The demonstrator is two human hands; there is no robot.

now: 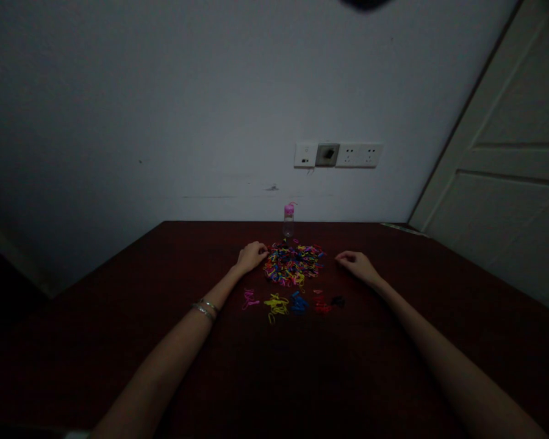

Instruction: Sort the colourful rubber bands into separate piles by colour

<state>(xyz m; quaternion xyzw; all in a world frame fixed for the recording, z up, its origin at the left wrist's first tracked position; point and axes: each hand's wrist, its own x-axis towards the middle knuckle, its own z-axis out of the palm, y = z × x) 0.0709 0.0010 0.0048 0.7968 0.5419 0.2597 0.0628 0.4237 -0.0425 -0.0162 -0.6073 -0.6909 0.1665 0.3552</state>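
A mixed pile of small coloured rubber bands (295, 263) lies on the dark red table (274, 366). At the pile's left edge is my left hand (251, 256), its fingers curled together with the tips against the bands. My right hand (359, 267) rests just right of the pile, apart from it, thumb and fingers pinched. Whatever either hand holds is too small and dark to make out. Nearer me lie sorted groups: pink bands (249, 299), yellow bands (277, 304), blue bands (298, 302), red bands (321, 305) and black bands (338, 301).
Behind the pile stands a clear bottle with a pink cap (288, 221). The table's far edge meets a pale wall (210, 122) carrying sockets and switches (359, 155). A panelled door (507, 158) is on the right. The scene is dim.
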